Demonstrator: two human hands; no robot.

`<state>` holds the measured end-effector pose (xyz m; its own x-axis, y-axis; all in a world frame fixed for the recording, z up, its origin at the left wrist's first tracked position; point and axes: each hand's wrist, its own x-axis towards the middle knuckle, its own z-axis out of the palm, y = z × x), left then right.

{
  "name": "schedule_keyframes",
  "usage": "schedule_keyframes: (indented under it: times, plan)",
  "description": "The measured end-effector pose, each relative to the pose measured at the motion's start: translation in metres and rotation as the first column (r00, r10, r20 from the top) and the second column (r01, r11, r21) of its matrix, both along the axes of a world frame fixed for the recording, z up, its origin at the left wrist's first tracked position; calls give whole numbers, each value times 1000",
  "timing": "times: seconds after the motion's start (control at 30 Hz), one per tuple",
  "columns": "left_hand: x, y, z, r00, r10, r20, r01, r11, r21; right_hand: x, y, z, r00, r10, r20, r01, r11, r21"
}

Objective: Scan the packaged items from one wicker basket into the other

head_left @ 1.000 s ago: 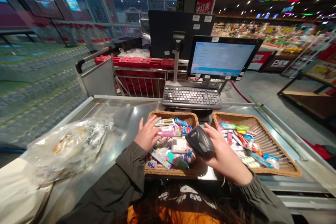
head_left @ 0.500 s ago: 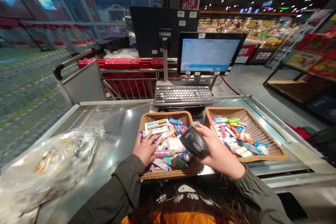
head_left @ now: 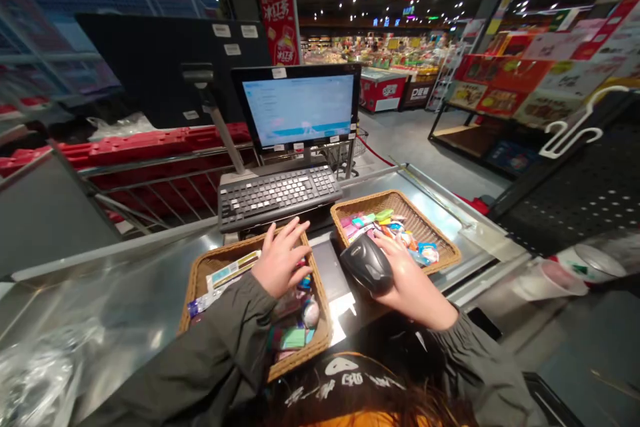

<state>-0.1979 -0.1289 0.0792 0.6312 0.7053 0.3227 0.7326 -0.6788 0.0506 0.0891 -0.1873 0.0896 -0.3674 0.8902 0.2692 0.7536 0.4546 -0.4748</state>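
My right hand (head_left: 406,278) is wrapped round a black handheld barcode scanner (head_left: 369,263), its head tilted up to the left. My left hand (head_left: 283,259) is over the left wicker basket (head_left: 321,333), fingers spread, with nothing seen in it. In that basket are small packaged goods, among them a long pale packet (head_left: 233,271) and a green-labelled item (head_left: 292,338); my left forearm hides many of them. Beyond the scanner, the right wicker basket (head_left: 443,245) holds several tubes and packets (head_left: 386,216) on its left side, partly behind my right hand.
A keyboard (head_left: 280,193) and a lit monitor (head_left: 303,107) stand behind the baskets. Clear plastic bags (head_left: 40,373) lie on the metal counter (head_left: 127,293) at left. Paper cups (head_left: 555,275), a phone (head_left: 484,323) and a white hanger (head_left: 575,123) are at right.
The view has turned right. My left hand has lifted off the goods and shifted right across the left basket. The scanner has moved right, from over that basket toward the right one.
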Motion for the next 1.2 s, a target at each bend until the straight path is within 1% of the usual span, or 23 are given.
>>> schedule_keyframes:
  times: [0.1,0.2,0.33,0.4,0.47,0.53,0.6,0.7,0.77,0.93,1.03,1.2]
  plan:
    - [53,42,-6,1000,-2,3,2,999,49,26,4,-4,997,-72,-7,72,997,8]
    - [106,79,-20,999,-24,-26,26,998,64,49,7,-7,989,-149,-13,149,989,8]
    - [165,118,-51,993,-40,-115,41,999,5,77,11,-12,976,-215,-23,215,977,-3]
    - [186,133,-70,982,-17,-189,10,999,-37,89,14,-14,971,-238,-34,238,971,-1]
    - [200,145,-88,969,-2,-248,-16,997,-73,99,17,-16,967,-251,-48,251,968,2]
    - [209,153,-104,958,-4,-286,-25,995,-97,108,21,-17,966,-253,-59,254,967,1]
    - [214,158,-116,950,-5,-314,-32,993,-113,116,25,-19,965,-251,-73,251,968,-1]
    - [217,160,-126,938,9,-347,-57,990,-128,127,33,-22,964,-247,-100,247,969,-13]
    - [219,159,-128,932,18,-362,-68,989,-127,133,38,-25,962,-246,-119,245,969,-23]
    - [228,159,-123,928,40,-370,-82,992,-98,144,49,-30,960,-234,-151,232,972,-28]
    - [234,159,-124,929,44,-368,-83,993,-90,148,54,-31,962,-222,-157,222,975,-19]
    - [232,157,-126,938,30,-346,-64,994,-86,154,56,-29,960,-212,-181,211,977,-25]
